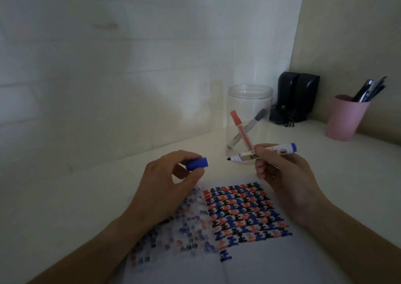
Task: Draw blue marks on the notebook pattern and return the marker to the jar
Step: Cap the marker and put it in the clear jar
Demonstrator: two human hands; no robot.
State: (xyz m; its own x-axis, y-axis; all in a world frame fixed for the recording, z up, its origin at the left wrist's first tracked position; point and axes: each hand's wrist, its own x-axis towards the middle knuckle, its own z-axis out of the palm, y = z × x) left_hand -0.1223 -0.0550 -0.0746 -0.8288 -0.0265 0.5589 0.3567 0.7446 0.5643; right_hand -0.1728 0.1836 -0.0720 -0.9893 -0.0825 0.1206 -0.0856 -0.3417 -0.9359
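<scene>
- My right hand [280, 171] pinches the blue marker [263, 153] around its middle, fingers closed on the barrel; it lies almost level above the surface, its bare tip pointing left, its blue end to the right.
- My left hand [171, 179] grips the blue cap [197, 164] between thumb and fingers — its open end faces right, toward the marker tip, the two apart.
- The notebook [249, 260] lies open on the white surface [76, 197] near me, under both hands; its right page carries the pattern [245, 212] of blue, red and black marks, with a single blue mark at the near left end.
- The clear jar [249, 101] stands upright just beyond the marker, holding a red marker [238, 125] and a grey-capped marker [249, 125], crossed.
- Far right — a pink cup [342, 121] of pens, and black speakers [299, 97] in the corner.
</scene>
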